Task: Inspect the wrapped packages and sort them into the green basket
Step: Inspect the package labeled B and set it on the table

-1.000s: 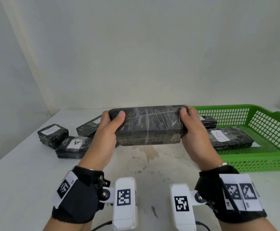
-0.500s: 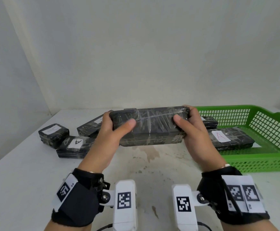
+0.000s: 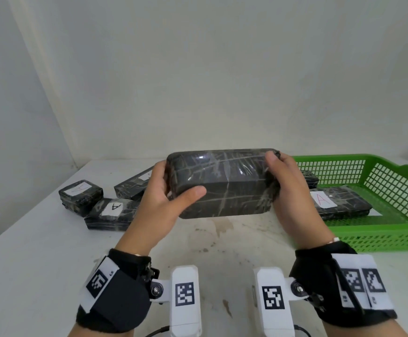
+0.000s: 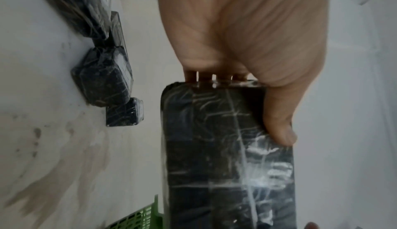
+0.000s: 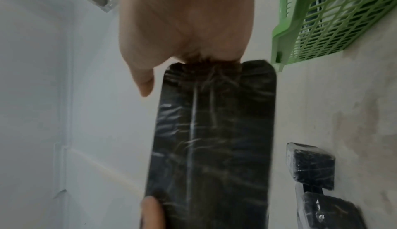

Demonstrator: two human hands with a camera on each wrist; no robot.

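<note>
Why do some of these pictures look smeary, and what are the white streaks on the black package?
Head view: sharp, evenly lit; the streaks on the held package are glare off its clear wrap. Left wrist view: soft, the left hand blurred up close. Right wrist view: blurrier still, the right hand and basket smeared.

The left hand [image 3: 160, 203] hides part of a labelled package [image 3: 134, 184] near the worktop's [image 3: 40, 251] far edge, so its label cannot be read. The right hand [image 3: 293, 190] covers the near end of the A-labelled package [image 3: 339, 203] in the green basket [image 3: 380, 235], whose right side is cut off by the head view's edge. Behind the held package [image 3: 224, 184], the left hand's fingers [image 4: 201, 77] show only as tips. A further package [image 3: 310, 177] in the basket is mostly hidden. Both wrist views are blurred.
</note>
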